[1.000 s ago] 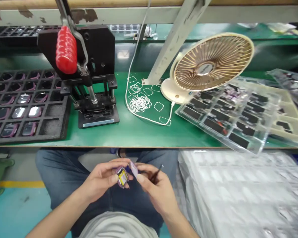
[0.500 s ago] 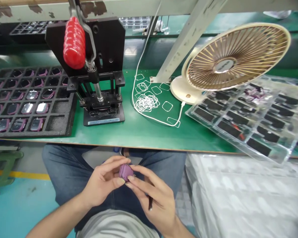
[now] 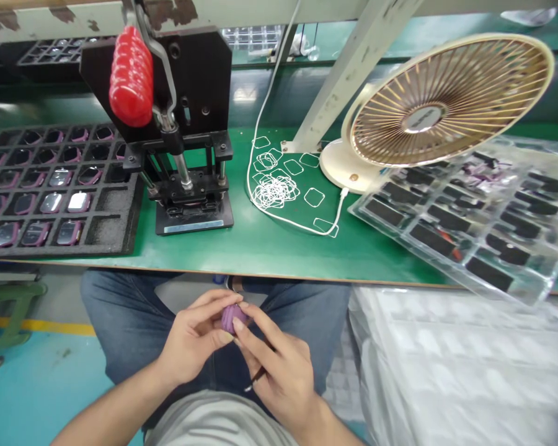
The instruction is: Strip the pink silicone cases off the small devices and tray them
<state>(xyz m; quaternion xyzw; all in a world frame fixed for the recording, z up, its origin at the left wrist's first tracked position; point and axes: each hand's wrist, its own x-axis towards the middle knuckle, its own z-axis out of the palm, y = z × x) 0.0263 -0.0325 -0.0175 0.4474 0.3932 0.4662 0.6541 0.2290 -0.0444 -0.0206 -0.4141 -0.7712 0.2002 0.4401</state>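
Above my lap, my left hand (image 3: 193, 341) is closed on one side of a small purple watch case (image 3: 230, 317), thumb in front and fingers behind. From the other side my right hand (image 3: 276, 359) pinches the same case with thumb and fingertips. A thin dark tool (image 3: 255, 379) with a pale tip is tucked under the lower fingers of my right hand; its kind cannot be made out. The face of the case turned away from me is hidden.
On the green bench (image 3: 260, 254) stand a black press (image 3: 193, 210) with a red handle (image 3: 131, 77) and a cream fan (image 3: 423, 118). Left lies a foam tray (image 3: 114, 232) of purple watch cases; right, a clear plastic tray (image 3: 446, 260). White gasket rings (image 3: 276, 191) lie near the fan's cable.
My right hand has rolled inward around the case, with its thumb now across the purple surface. The dark tool has swung from nearly upright to slanting left. My left hand has barely moved.
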